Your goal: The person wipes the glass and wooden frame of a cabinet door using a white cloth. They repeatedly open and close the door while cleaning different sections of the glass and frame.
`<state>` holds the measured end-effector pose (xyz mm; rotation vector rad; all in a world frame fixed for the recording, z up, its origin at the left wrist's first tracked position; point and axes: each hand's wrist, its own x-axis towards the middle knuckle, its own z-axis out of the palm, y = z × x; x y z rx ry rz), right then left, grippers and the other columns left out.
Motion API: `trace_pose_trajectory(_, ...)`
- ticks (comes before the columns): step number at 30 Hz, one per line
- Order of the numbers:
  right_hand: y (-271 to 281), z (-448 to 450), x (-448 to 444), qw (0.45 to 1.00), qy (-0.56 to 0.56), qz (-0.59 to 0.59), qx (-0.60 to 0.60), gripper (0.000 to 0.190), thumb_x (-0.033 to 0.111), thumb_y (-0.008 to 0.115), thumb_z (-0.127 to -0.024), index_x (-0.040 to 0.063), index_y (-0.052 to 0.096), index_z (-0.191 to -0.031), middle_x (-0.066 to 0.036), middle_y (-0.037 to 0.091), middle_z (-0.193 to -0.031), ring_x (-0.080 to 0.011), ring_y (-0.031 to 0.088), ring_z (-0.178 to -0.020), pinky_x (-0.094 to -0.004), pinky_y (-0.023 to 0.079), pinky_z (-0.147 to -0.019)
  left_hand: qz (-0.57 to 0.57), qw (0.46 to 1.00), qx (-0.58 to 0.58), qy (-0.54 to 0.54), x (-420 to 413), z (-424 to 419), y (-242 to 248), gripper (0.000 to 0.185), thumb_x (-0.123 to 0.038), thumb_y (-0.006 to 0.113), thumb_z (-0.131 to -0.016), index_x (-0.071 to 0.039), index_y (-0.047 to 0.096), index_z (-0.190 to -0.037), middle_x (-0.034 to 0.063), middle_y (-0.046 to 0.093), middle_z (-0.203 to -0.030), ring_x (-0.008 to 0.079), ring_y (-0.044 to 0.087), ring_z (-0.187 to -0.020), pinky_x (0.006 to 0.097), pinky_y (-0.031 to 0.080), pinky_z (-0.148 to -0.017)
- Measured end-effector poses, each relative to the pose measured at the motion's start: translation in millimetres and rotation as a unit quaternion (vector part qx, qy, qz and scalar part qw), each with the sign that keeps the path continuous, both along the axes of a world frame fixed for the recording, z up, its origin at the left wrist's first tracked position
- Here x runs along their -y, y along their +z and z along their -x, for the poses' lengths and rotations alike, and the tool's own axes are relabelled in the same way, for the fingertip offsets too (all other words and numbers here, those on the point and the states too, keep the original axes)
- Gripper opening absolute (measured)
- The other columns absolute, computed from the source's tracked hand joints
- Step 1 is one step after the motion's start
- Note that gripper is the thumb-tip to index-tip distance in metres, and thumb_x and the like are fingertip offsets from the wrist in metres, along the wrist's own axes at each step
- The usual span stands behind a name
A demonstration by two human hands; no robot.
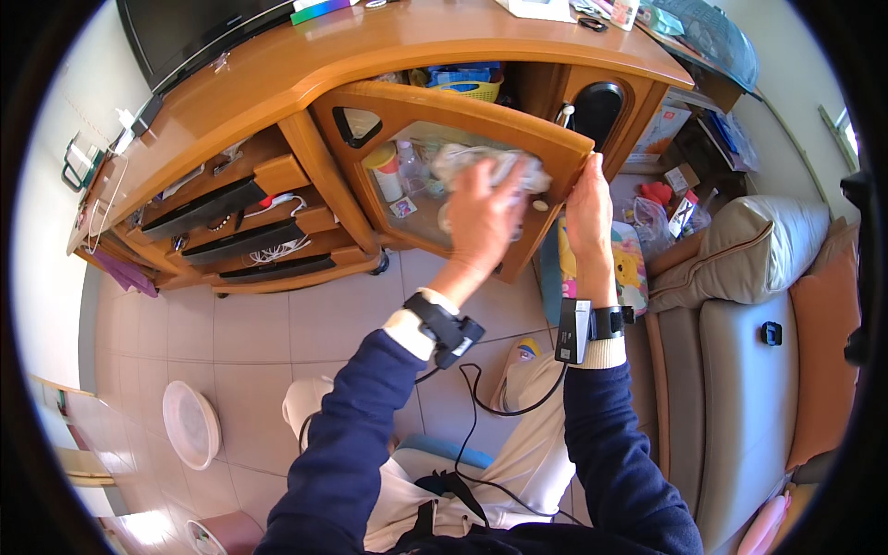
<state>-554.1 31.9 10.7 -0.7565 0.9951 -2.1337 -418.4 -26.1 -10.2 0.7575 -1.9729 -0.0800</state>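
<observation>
An open wooden cabinet door (555,130) with a glass pane (416,208) stands out from a long wooden TV cabinet (388,35). My left hand (485,208), slightly blurred, presses a crumpled whitish cloth (458,163) against the pane. The door's outer edge rests in my right hand (590,201), thumb near the top corner and fingers partly hidden. Through the glass show a container with a yellow lid (385,170) and a clear plastic bottle (413,166). A small round knob (540,205) sits on the door frame, just right of the cloth.
Black-fronted drawers (222,208) stick out at the left. A yellow basket (479,90) sits inside the cabinet. A patterned stool (628,257) and a sofa (749,361) stand at the right. On the tiled floor are a pale basin (192,424) and a pink bin (232,534). Cables hang from my wrists.
</observation>
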Motion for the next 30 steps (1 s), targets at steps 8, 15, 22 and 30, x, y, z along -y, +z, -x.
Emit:
trace_pose_trajectory(8, 3.9, -10.5, -5.3, 1.0, 0.0, 0.018, -0.023, 0.04, 0.034, 0.038, -0.101, 0.001, 0.053, -0.116, -0.002, 0.056, -0.11, -0.0082, 0.048, -0.102, -0.0242, 0.037, -0.093, -0.071, 0.962, -0.265, -0.006, 37.2, -39.0, 23.7, 0.039, -0.014, 0.061, -0.087, -0.013, 0.056, -0.127, 0.0144, 0.048, -0.109, 0.0278, 0.05, -0.101, 0.0359, 0.043, -0.088)
trace_pose_trajectory(15, 6.8, -17.2, -2.3, 0.998, -0.035, 0.01, -0.052, 0.039, 0.033, 0.035, -0.101, 0.003, 0.053, -0.118, -0.003, 0.056, -0.112, -0.0098, 0.05, -0.101, -0.0251, 0.039, -0.091, 0.051, 0.997, 0.004, 0.058, 4.8, -13.6, 85.0, 0.042, -0.02, 0.071, -0.071, -0.022, 0.066, -0.112, 0.0099, 0.053, -0.106, 0.0286, 0.053, -0.097, 0.0386, 0.048, -0.081)
trace_pose_trajectory(22, 2.4, -9.5, 1.2, 0.998, -0.033, 0.018, -0.057, 0.039, 0.032, 0.036, -0.101, 0.001, 0.054, -0.118, -0.003, 0.056, -0.111, -0.0111, 0.05, -0.102, -0.0252, 0.038, -0.092, 0.097, 0.995, 0.019, 0.019, 5.7, -6.4, 67.8, 0.046, -0.016, 0.073, -0.066, -0.02, 0.066, -0.112, 0.0087, 0.052, -0.105, 0.0291, 0.052, -0.096, 0.0397, 0.048, -0.077)
trace_pose_trajectory(30, -5.9, -6.8, -1.2, 0.993, -0.029, -0.006, -0.111, 0.038, 0.034, 0.035, -0.101, 0.004, 0.053, -0.117, -0.002, 0.055, -0.113, -0.0098, 0.048, -0.105, -0.0262, 0.036, -0.096, -0.128, 0.968, 0.008, 0.213, 92.6, -72.1, 94.5, 0.036, -0.038, 0.059, -0.082, -0.022, 0.066, -0.113, 0.0086, 0.053, -0.107, 0.0311, 0.053, -0.101, 0.046, 0.05, -0.078)
